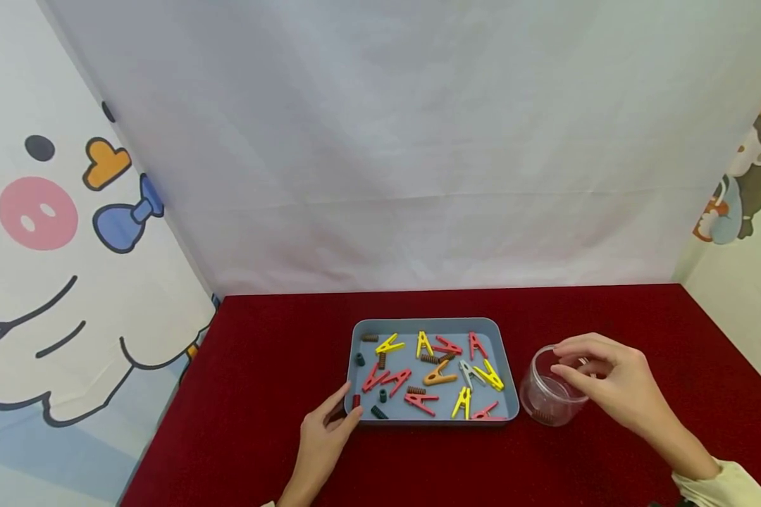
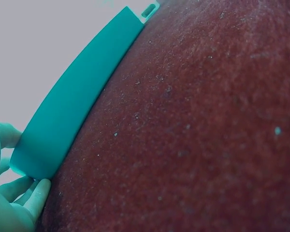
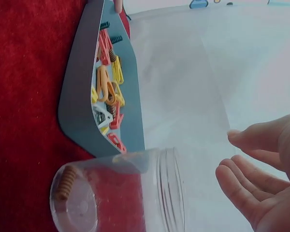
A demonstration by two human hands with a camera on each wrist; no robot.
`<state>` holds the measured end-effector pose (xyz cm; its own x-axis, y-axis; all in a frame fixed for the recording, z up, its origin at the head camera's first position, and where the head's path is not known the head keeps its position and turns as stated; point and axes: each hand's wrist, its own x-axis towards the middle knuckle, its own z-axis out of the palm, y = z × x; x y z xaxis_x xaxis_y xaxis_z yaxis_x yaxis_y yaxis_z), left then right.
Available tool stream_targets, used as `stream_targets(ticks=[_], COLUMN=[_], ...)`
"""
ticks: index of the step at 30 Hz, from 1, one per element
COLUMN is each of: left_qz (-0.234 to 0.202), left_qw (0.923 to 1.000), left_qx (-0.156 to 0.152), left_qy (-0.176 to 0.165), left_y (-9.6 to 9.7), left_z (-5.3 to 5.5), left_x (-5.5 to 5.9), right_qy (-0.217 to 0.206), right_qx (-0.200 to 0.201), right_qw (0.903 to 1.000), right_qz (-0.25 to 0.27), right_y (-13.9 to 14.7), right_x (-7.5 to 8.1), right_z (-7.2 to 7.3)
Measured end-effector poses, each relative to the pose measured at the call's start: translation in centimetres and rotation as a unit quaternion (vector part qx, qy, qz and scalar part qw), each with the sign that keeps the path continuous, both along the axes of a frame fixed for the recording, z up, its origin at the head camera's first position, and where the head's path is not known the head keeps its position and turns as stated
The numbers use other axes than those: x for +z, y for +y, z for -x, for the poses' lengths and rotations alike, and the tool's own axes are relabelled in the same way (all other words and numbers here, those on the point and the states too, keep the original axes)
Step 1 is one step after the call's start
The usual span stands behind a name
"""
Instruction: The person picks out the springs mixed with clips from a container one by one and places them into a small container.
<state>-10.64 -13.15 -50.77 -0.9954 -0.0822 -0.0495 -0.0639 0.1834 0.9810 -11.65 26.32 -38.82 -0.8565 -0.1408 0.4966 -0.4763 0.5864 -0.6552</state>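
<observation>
My left hand [image 1: 325, 434] holds the blue-grey tray [image 1: 428, 325] by its near left corner, thumb and fingers on either side of it. In the left wrist view the fingers [image 2: 37, 198] reach the lower corner of the tray's wall. My right hand [image 1: 615, 380] hovers over the mouth of a clear plastic jar [image 1: 548, 405], which stands just right of the tray. Thumb and fingertips are apart, with nothing between them in the right wrist view. A brown coil spring [image 3: 66, 183] lies at the bottom of the jar.
Inside the tray are scattered several red clothespin halves [image 1: 397, 380], yellow ones [image 1: 461, 403], an orange one [image 1: 440, 374] and a pale grey one [image 1: 471, 375]. Brown springs [image 1: 429, 359] and dark green springs [image 1: 378, 412] lie among them. Red cloth [image 1: 279, 366] covers the table.
</observation>
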Motion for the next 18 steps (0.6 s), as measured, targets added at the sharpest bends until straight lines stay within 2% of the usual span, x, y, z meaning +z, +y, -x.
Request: stream_targets(ticks=[8,18], left_qz=[-0.002,-0.007], left_qw=[1.0,0.9999], left_qx=[-0.001,-0.007], left_qy=[-0.004,-0.009], left_y=[0.0,-0.1], left_z=[0.1,0.0], left_x=[-0.1,-0.1], right_qy=[-0.007,-0.001], right_qx=[0.019,0.069], right_qw=[0.9998,0.9976], right_qz=[0.002,0.008], right_y=[-1.1,-2.6], right_x=[0.4,0.5], right_z=[0.0,-0.1])
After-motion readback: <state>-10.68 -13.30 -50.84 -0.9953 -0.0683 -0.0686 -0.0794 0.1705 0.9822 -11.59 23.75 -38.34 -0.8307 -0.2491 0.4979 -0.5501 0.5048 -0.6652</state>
